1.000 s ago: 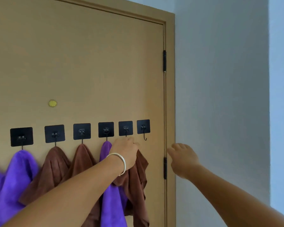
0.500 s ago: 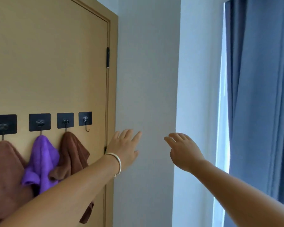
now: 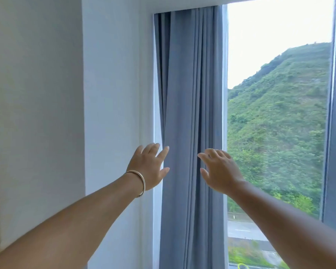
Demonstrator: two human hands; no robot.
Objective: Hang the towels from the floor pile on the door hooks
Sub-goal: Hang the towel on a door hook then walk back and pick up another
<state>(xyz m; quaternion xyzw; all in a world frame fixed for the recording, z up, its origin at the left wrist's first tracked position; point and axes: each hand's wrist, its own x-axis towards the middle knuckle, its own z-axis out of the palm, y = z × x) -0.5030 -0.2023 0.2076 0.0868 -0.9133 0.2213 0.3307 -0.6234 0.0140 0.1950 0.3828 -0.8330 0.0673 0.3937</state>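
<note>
Empty-handed, between towels, facing the window

Left hand (image 3: pixel 148 167) and right hand (image 3: pixel 220 171) spread, holding nothing, before the grey curtain (image 3: pixel 190 94); towels, hooks and door out of view; next likely turning down to the floor pile

- The single head view looks out level from the wearer's head toward a white wall (image 3: pixel 109 94) at 9 o'clock and a window (image 3: pixel 279 113) at 3 o'clock.
- A grey curtain (image 3: pixel 190 94) hangs dead centre, near.
- Both forearms reach in from 6 o'clock.
</note>
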